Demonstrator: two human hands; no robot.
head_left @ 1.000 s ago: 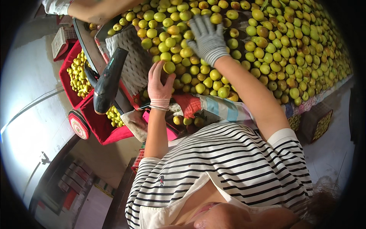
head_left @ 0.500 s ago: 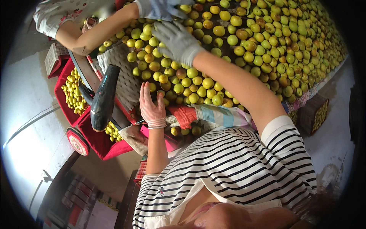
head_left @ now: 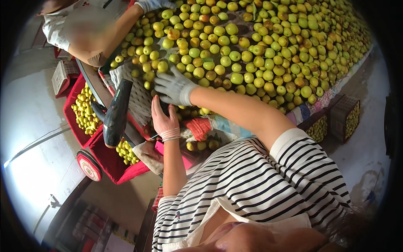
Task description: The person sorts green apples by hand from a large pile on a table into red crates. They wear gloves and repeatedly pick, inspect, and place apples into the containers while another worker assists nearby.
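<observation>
Small round yellow-green jujubes, some with brown patches, cover the sorting table in a thick layer. My right hand, in a grey glove, lies flat with its fingers spread on the near left part of the heap and touches fruit there. My left hand, in a pink-and-white glove, stands just below it at the table's near edge, fingers straight and thumb apart, holding nothing. A white perforated chute lies just left of both hands. Nearer to me, a few jujubes sit beside a red cloth.
A dark hair-dryer-shaped device stands over the chute's left side. Red-lined bins with jujubes stand below it. Across the table a co-worker's gloved hand reaches over the fruit. Crates of jujubes stand on the floor at right.
My right hand has swept toward me and left, down to the chute beside my left hand. The co-worker's hand has drawn back left. My left hand has barely moved.
</observation>
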